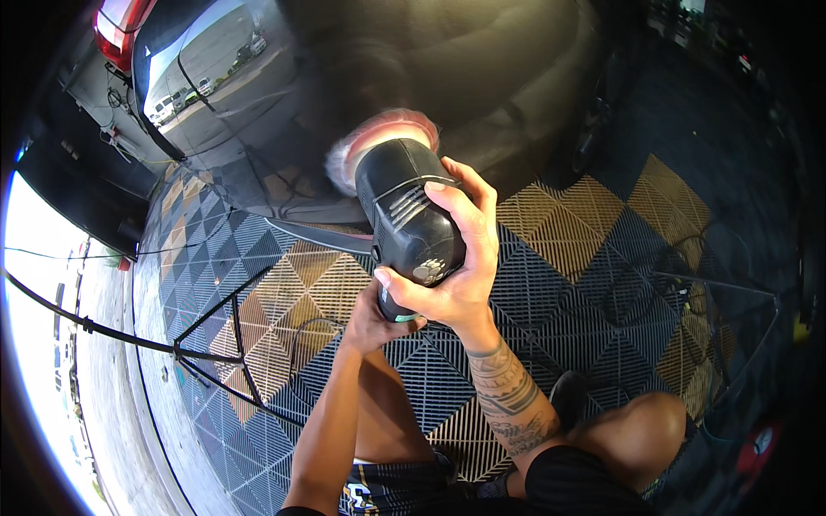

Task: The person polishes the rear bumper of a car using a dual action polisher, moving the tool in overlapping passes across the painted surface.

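Note:
A black car polisher is held in both hands against the glossy dark bumper of a car. Its round pad, reddish with a pale fringe, is blurred at the rim and appears to be spinning. My right hand wraps the machine's body from the right, fingers over the top and thumb on the near side. Below it, my left hand grips the lower handle end, partly hidden by the tool. Where the pad meets the paint is mostly hidden behind the polisher's head.
Gridded floor tiles in grey and tan lie beneath me. A black stand with spread legs is at left, another thin-legged stand at right. A dark cord runs over the tiles. A red tail light shows at upper left.

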The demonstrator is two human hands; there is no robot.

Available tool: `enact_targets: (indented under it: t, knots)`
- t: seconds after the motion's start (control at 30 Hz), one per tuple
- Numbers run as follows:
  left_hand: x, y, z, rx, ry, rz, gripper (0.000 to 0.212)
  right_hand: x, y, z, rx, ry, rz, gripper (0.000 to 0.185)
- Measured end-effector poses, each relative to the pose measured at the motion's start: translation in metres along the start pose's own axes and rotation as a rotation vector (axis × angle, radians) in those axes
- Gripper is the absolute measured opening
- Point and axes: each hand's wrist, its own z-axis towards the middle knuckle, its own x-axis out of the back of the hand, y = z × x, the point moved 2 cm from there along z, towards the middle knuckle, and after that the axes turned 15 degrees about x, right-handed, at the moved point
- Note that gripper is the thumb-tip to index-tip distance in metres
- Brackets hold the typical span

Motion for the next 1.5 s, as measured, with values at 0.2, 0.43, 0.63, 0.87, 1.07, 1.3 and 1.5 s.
enact_targets:
  t: [0.2, 0.43, 0.63, 0.87, 1.07, 1.3, 1.5]
  knots:
    - [-0.003, 0.003, 0.001, -0.055, 0.067, -0.024, 0.074, 0.004, 0.004, -0.003, -0.019, 0.006, -0.024, 0.08]
    - [-0.004, 0.008, 0.004, 0.064, 0.043, 0.138, 0.072, 0.013, 0.012, -0.005, -0.033, 0.001, -0.007, 0.081]
    - [-0.013, 0.009, 0.003, -0.008, 0.092, 0.083, 0.072, 0.017, 0.016, -0.003, -0.044, 0.048, 0.035, 0.079]
    - [-0.016, 0.013, 0.002, 0.027, 0.091, 0.125, 0.072, 0.019, 0.018, -0.004, -0.054, 0.063, 0.058, 0.078]
    - [-0.013, 0.015, 0.0, 0.053, 0.115, 0.178, 0.073, 0.02, 0.018, -0.006, -0.053, -0.01, 0.04, 0.08]
    - [-0.019, 0.019, -0.001, 0.06, 0.125, 0.206, 0.073, 0.023, 0.021, -0.004, -0.052, 0.046, 0.03, 0.079]
    - [-0.019, 0.022, -0.001, 0.065, 0.13, 0.211, 0.073, 0.022, 0.022, -0.003, -0.061, 0.05, 0.037, 0.079]
